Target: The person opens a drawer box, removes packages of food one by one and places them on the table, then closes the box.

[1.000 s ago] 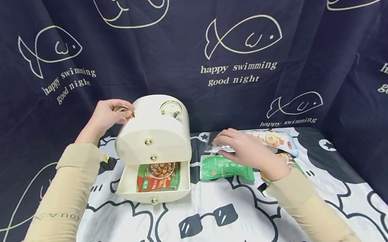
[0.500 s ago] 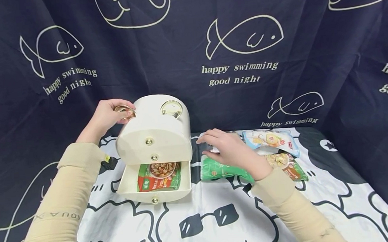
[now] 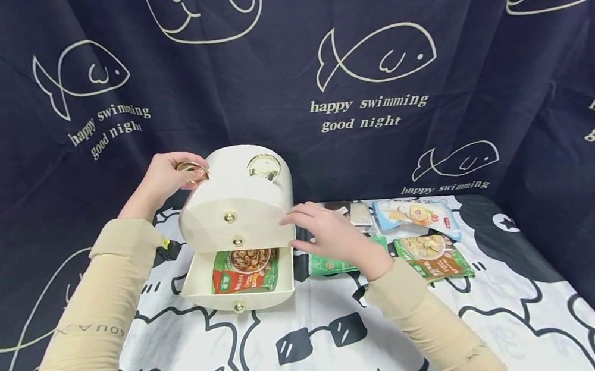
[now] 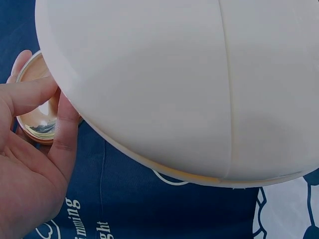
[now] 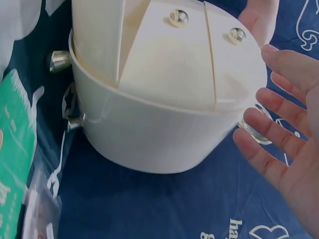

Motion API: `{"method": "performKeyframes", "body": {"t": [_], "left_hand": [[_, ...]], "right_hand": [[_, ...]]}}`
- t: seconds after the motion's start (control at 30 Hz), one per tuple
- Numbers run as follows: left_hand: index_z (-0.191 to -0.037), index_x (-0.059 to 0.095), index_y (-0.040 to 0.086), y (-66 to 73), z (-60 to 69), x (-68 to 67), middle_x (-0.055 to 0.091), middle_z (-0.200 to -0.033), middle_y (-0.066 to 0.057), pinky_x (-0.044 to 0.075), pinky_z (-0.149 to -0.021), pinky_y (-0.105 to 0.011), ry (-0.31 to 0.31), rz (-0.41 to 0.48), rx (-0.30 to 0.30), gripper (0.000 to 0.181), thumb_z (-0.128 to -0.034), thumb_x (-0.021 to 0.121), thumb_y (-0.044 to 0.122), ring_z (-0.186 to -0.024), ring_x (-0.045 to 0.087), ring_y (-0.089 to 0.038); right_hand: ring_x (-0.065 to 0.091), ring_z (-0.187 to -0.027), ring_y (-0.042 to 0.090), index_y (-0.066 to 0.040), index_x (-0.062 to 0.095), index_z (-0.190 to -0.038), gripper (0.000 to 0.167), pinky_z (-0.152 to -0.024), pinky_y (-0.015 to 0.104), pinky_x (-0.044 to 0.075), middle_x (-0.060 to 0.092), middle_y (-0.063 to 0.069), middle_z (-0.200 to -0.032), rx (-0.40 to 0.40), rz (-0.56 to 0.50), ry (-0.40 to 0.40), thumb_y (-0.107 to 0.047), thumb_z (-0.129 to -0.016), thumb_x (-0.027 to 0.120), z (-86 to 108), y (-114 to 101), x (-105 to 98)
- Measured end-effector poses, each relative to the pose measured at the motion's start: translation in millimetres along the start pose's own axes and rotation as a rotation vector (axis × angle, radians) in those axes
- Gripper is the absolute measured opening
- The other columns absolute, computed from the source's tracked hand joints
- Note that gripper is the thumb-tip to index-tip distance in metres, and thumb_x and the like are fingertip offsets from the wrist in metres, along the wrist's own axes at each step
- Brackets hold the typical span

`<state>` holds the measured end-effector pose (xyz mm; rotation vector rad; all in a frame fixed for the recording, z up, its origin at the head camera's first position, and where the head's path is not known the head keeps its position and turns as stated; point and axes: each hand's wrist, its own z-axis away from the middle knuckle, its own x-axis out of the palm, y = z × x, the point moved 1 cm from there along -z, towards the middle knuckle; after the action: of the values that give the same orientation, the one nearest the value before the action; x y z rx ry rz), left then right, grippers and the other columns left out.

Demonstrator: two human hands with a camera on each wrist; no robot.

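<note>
A white rounded drawer box (image 3: 233,191) stands on the cloth, its bottom drawer (image 3: 194,282) pulled out. Inside that drawer lies a red and green food packet (image 3: 246,271). My left hand (image 3: 164,177) grips the left gold round ear (image 4: 42,117) on top of the box between thumb and fingers. At the box's right side is my right hand (image 3: 329,230), its fingers spread and holding nothing. In the right wrist view its fingertips (image 5: 269,55) are close to the box; whether they touch is unclear. The right gold ear (image 3: 263,168) is free.
Right of the box lie a green packet (image 3: 332,266), partly behind my right hand, a green and brown packet (image 3: 433,256), a blue and white packet (image 3: 416,216) and a clear bag (image 3: 360,214). A small black object (image 3: 168,250) sits left of the box. Dark curtains stand behind.
My right hand has moved left from above the packets to the box's right side, uncovering the packets on the right. The left hand stays on the gold ear.
</note>
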<state>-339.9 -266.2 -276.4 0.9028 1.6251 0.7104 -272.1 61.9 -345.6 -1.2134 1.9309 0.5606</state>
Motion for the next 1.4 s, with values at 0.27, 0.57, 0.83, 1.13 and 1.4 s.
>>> {"method": "performKeyframes", "body": {"t": [0.27,0.57,0.83,1.13,1.4], "left_hand": [[-0.104,0.069,0.008,2.9,-2.3,1.1,0.070,-0.084,0.003,0.057,-0.065,-0.024,-0.001,-0.021,-0.023,0.019,-0.0848,0.069,0.007,-0.079,0.063,-0.012],[-0.103,0.069,0.008,1.5,-1.2,1.1,0.071,-0.085,0.001,0.057,-0.065,-0.024,0.003,-0.014,-0.020,0.019,-0.0842,0.070,0.007,-0.078,0.063,-0.012],[-0.102,0.069,0.007,-1.1,0.1,0.2,0.070,-0.081,0.003,0.056,-0.063,-0.024,0.005,0.001,-0.004,0.018,-0.0838,0.070,0.007,-0.074,0.064,-0.009],[-0.101,0.069,0.006,-2.2,1.1,-0.4,0.071,-0.082,0.001,0.057,-0.062,-0.025,0.002,0.006,0.010,0.017,-0.0841,0.070,0.006,-0.074,0.064,-0.009],[-0.101,0.069,0.006,0.5,1.4,0.2,0.070,-0.082,0.002,0.057,-0.062,-0.025,0.002,0.001,0.013,0.017,-0.0843,0.069,0.006,-0.074,0.064,-0.009]], "right_hand": [[0.057,-0.102,0.014,-0.016,0.064,-0.113,0.037,-0.079,0.030,0.053,0.060,-0.002,-0.113,-0.031,0.002,-0.001,-0.024,-0.079,0.075,-7.3,-9.2,17.9],[0.053,-0.114,0.013,-0.017,0.062,-0.116,0.041,-0.091,0.028,0.051,0.057,-0.001,-0.120,-0.040,-0.054,-0.051,-0.025,-0.079,0.076,-10.3,-17.3,41.8],[0.052,-0.112,0.015,-0.015,0.063,-0.115,0.040,-0.096,0.025,0.047,0.059,0.000,-0.117,-0.092,-0.070,-0.116,-0.021,-0.078,0.077,-10.6,-26.2,69.5],[0.052,-0.108,0.013,-0.017,0.062,-0.116,0.044,-0.096,0.024,0.045,0.058,-0.003,-0.116,-0.105,-0.013,-0.240,-0.025,-0.076,0.078,-10.7,-32.5,91.8],[0.052,-0.112,0.014,-0.020,0.061,-0.121,0.047,-0.097,0.026,0.045,0.058,-0.003,-0.122,-0.150,0.034,-0.373,-0.029,-0.078,0.077,-9.6,-32.9,99.8]]}}
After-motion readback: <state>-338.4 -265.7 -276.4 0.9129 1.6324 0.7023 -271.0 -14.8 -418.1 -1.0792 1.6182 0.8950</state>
